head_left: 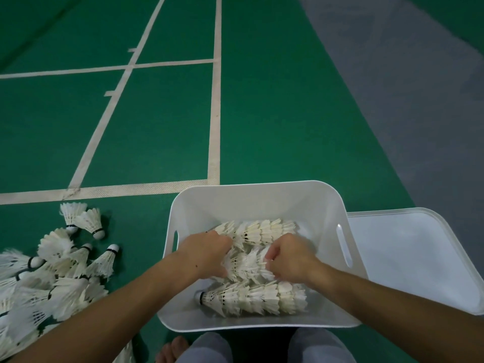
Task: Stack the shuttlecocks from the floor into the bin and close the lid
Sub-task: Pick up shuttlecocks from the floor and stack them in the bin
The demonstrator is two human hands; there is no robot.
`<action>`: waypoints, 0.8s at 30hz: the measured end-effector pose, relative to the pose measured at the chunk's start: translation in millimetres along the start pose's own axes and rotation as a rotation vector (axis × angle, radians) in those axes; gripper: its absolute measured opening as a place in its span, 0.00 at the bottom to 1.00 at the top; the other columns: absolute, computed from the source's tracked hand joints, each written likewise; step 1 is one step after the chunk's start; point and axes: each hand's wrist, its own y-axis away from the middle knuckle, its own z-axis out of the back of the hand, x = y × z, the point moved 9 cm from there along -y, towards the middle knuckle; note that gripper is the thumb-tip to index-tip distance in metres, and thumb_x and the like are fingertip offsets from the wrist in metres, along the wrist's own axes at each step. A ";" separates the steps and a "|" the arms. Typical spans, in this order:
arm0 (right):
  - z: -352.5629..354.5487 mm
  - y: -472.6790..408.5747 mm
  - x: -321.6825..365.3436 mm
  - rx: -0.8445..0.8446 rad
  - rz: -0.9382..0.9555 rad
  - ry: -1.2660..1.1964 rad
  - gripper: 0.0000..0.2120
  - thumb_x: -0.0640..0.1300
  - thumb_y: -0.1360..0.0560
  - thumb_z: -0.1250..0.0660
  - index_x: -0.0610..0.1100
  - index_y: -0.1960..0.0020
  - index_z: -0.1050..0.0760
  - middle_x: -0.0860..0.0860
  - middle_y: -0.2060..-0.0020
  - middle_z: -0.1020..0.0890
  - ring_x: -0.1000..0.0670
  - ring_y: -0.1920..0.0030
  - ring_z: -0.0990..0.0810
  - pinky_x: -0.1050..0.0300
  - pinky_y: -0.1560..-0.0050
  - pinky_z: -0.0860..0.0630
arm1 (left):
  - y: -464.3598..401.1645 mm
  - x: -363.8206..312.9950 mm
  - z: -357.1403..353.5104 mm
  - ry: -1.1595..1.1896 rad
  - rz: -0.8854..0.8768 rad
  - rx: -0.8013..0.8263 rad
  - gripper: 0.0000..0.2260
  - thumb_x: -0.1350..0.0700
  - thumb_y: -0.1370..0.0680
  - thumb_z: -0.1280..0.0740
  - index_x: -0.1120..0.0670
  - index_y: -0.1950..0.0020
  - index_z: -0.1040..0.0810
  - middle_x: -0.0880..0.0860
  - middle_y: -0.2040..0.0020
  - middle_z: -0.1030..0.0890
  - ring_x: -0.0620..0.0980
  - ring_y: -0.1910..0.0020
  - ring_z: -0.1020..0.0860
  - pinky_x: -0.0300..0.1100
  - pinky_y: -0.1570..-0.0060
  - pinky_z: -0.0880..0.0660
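Observation:
A white plastic bin (251, 195) stands open on the green court floor in front of me. Inside lie three nested rows of white feather shuttlecocks: a far row (264, 230), a middle row (246, 265) and a near row (256, 297). My left hand (204, 251) and my right hand (290, 258) are both down in the bin, fingers curled round the two ends of the middle row. A heap of loose shuttlecocks (52, 268) lies on the floor left of the bin. The white lid (419, 255) lies flat on the floor to the bin's right.
White court lines (214, 113) cross the green floor beyond the bin, and a grey strip (419, 100) runs along the right. My grey-trousered knees (204, 347) and a bare foot (172, 349) are just below the bin's near edge.

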 end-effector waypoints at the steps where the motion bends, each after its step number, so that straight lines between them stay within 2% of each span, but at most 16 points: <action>1: -3.8 -1.7 -1.2 0.000 -0.020 -0.044 0.04 0.38 0.24 0.25 0.46 0.52 0.14 0.53 0.61 0.15 0.61 0.72 0.21 0.74 0.74 0.28 | 0.1 1.1 -0.6 0.009 0.004 0.005 0.18 0.44 0.23 0.26 0.52 0.41 0.26 0.52 0.47 0.21 0.54 0.55 0.25 0.47 0.55 0.25; 3: -7.7 -3.0 -3.1 -0.010 -0.062 -0.129 0.06 0.36 0.24 0.25 0.46 0.54 0.15 0.52 0.60 0.15 0.58 0.67 0.19 0.68 0.72 0.23 | -0.1 3.9 -1.7 0.023 0.013 0.007 0.18 0.43 0.23 0.26 0.52 0.41 0.26 0.52 0.47 0.20 0.54 0.55 0.25 0.48 0.53 0.23; 5: -8.1 -2.6 -5.9 -0.002 -0.102 -0.182 0.05 0.35 0.25 0.24 0.44 0.54 0.14 0.51 0.59 0.15 0.56 0.64 0.18 0.67 0.73 0.22 | 0.4 5.1 -3.0 0.031 0.014 0.017 0.19 0.43 0.23 0.26 0.52 0.40 0.25 0.52 0.46 0.20 0.54 0.54 0.25 0.49 0.51 0.23; 7: -3.9 1.9 -8.3 0.004 -0.137 -0.248 0.05 0.35 0.28 0.21 0.40 0.53 0.15 0.47 0.60 0.14 0.54 0.68 0.17 0.63 0.71 0.19 | 1.6 4.3 -2.3 0.047 0.007 0.023 0.21 0.42 0.23 0.26 0.52 0.37 0.26 0.52 0.44 0.21 0.54 0.52 0.24 0.49 0.51 0.24; 9: 1.0 4.2 -12.7 0.002 -0.170 -0.300 0.10 0.36 0.31 0.18 0.37 0.53 0.16 0.43 0.64 0.13 0.53 0.73 0.16 0.59 0.70 0.17 | 3.8 5.3 -0.1 0.095 0.006 0.017 0.23 0.41 0.23 0.26 0.52 0.34 0.26 0.52 0.43 0.20 0.54 0.48 0.21 0.48 0.50 0.23; 12: 9.9 4.8 -13.2 -0.014 -0.143 -0.188 0.10 0.44 0.32 0.16 0.40 0.57 0.14 0.47 0.68 0.13 0.51 0.69 0.13 0.53 0.60 0.13 | 14.4 7.0 9.7 0.159 -0.011 -0.034 0.23 0.40 0.22 0.27 0.50 0.34 0.26 0.50 0.45 0.18 0.53 0.49 0.19 0.53 0.47 0.20; 14: 15.4 6.5 -5.1 -0.014 -0.033 -0.010 0.11 0.49 0.29 0.20 0.42 0.62 0.14 0.48 0.67 0.12 0.51 0.65 0.12 0.49 0.49 0.15 | 29.3 5.4 25.2 0.207 -0.054 -0.123 0.20 0.39 0.20 0.30 0.47 0.33 0.25 0.46 0.45 0.17 0.49 0.49 0.18 0.51 0.47 0.20; 15: 19.7 8.7 0.3 -0.039 0.034 0.053 0.13 0.50 0.27 0.23 0.41 0.63 0.15 0.47 0.66 0.12 0.50 0.64 0.12 0.48 0.47 0.16 | 39.7 4.8 35.7 0.246 -0.082 -0.187 0.18 0.39 0.20 0.31 0.46 0.34 0.24 0.43 0.45 0.16 0.46 0.50 0.18 0.50 0.47 0.20; 17: 35.5 24.5 17.0 -0.127 0.140 0.127 0.16 0.52 0.24 0.28 0.41 0.62 0.16 0.47 0.64 0.13 0.49 0.62 0.14 0.49 0.52 0.16 | 64.0 6.8 56.8 0.347 -0.135 -0.330 0.14 0.39 0.19 0.33 0.44 0.37 0.22 0.40 0.48 0.15 0.40 0.52 0.19 0.47 0.50 0.19; 19: 51.2 46.6 43.1 -0.229 0.263 0.128 0.13 0.55 0.22 0.30 0.48 0.58 0.17 0.53 0.64 0.14 0.53 0.60 0.16 0.48 0.54 0.17 | 90.7 14.9 73.2 0.444 -0.171 -0.475 0.12 0.39 0.19 0.35 0.43 0.42 0.20 0.39 0.52 0.16 0.38 0.54 0.19 0.44 0.53 0.19; 21: 56.7 67.5 78.1 -0.273 0.409 0.146 0.09 0.57 0.21 0.33 0.53 0.54 0.19 0.60 0.61 0.16 0.58 0.57 0.18 0.49 0.52 0.18 | 117.7 28.8 81.7 0.485 -0.187 -0.627 0.09 0.42 0.19 0.34 0.44 0.44 0.20 0.38 0.54 0.18 0.38 0.56 0.19 0.41 0.56 0.20; 24: 52.1 92.6 136.4 -0.305 0.638 0.239 0.08 0.57 0.18 0.36 0.55 0.49 0.21 0.61 0.55 0.18 0.56 0.52 0.20 0.50 0.48 0.20 | 158.0 61.4 79.5 0.499 -0.113 -0.826 0.03 0.51 0.20 0.30 0.47 0.47 0.19 0.38 0.57 0.20 0.38 0.59 0.21 0.38 0.60 0.23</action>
